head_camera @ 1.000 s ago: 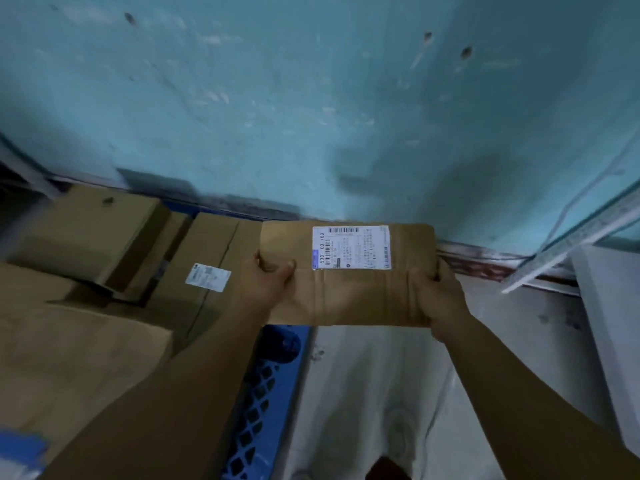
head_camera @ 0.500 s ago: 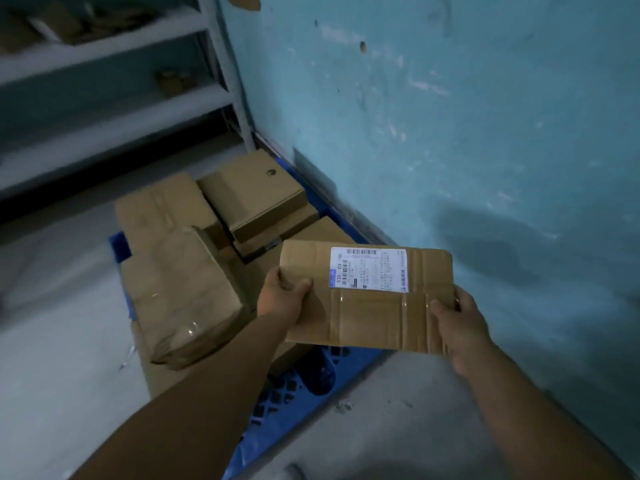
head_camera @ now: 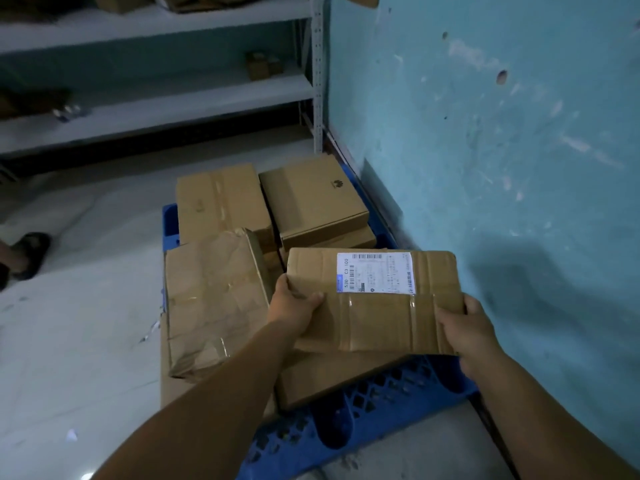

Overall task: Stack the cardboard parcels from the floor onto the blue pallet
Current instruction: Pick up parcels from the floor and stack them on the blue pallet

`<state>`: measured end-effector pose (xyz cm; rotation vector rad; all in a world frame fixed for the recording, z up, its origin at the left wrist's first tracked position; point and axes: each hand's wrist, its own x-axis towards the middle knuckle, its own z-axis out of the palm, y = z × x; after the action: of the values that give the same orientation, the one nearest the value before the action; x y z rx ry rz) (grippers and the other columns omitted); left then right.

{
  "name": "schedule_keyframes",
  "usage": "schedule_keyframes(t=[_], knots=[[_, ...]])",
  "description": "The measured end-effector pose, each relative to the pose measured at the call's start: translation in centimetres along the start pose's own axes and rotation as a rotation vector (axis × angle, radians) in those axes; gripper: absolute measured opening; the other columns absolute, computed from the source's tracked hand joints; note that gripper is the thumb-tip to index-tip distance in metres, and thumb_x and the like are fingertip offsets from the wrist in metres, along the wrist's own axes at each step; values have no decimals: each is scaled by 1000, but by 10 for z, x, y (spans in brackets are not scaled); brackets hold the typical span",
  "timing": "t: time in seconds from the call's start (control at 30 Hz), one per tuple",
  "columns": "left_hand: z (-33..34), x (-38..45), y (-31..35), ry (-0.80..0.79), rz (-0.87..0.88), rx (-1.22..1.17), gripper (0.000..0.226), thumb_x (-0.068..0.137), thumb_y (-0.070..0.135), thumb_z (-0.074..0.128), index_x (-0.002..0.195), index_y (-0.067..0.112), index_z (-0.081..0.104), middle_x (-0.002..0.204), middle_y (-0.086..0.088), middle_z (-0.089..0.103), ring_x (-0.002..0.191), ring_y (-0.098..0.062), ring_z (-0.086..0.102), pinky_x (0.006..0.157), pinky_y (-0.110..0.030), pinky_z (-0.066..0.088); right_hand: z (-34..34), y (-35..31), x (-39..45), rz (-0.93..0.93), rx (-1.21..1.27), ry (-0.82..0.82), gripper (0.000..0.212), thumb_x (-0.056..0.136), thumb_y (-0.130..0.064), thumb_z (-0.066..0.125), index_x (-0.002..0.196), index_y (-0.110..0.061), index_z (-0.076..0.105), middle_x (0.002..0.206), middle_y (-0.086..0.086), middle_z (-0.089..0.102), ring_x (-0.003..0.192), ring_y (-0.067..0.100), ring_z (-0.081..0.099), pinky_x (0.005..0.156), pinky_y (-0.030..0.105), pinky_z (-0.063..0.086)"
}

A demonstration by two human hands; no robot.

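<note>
Over the blue pallet (head_camera: 349, 431), crumpled parcel (head_camera: 211, 299) leans at left; left hand (head_camera: 294, 308) and right hand (head_camera: 464, 327) clamp the labelled parcel (head_camera: 377, 303) above a flat box (head_camera: 329, 375), where it may slide off if released tilted

What we are not making out around the blue pallet (head_camera: 363, 410)

The held parcel (head_camera: 375, 303) and our forearms are covering the pallet's near-right corner and the flat box (head_camera: 325, 375) there; the shipping label (head_camera: 375, 272) is printing too small for us to read, and a sandalled foot (head_camera: 29, 252) is running off the picture's left edge.
</note>
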<state>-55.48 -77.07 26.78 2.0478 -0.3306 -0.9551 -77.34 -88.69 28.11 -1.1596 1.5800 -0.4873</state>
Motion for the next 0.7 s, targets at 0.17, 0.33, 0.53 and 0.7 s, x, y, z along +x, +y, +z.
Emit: schedule_keyframes(t=[0.17, 0.33, 0.53, 0.7], knots=[[-9, 47, 6, 42, -51, 22, 89, 77, 31, 77, 148, 23, 24, 140, -9, 41, 123, -30, 47, 106, -47, 40, 40, -23, 38, 2, -64, -68, 45, 93, -15, 56, 135, -25, 44, 112, 4, 57, 106, 29, 56, 92, 48, 48], [-5, 85, 3, 79, -77, 61, 93, 83, 31, 72, 153, 23, 11, 150, -8, 26, 133, -30, 38, 107, -48, 36, 71, -29, 84, 5, -148, -102, 46, 90, -11, 56, 131, -28, 45, 110, 5, 59, 103, 30, 57, 94, 52, 47], [18, 127, -13, 138, -124, 88, 96, 83, 28, 71, 153, 22, 5, 152, -5, 23, 137, -30, 33, 109, -51, 33, 105, -18, 151, 16, -250, -158, 41, 90, -13, 57, 128, -27, 49, 113, 9, 60, 99, 30, 57, 88, 48, 49], [51, 164, -32, 225, -231, 171, 100, 84, 29, 70, 153, 20, -1, 152, -8, 23, 141, -32, 23, 112, -49, 28, 127, 8, 209, 29, -313, -238, 51, 88, -12, 57, 134, -30, 43, 118, 9, 56, 102, 30, 57, 90, 52, 49]])
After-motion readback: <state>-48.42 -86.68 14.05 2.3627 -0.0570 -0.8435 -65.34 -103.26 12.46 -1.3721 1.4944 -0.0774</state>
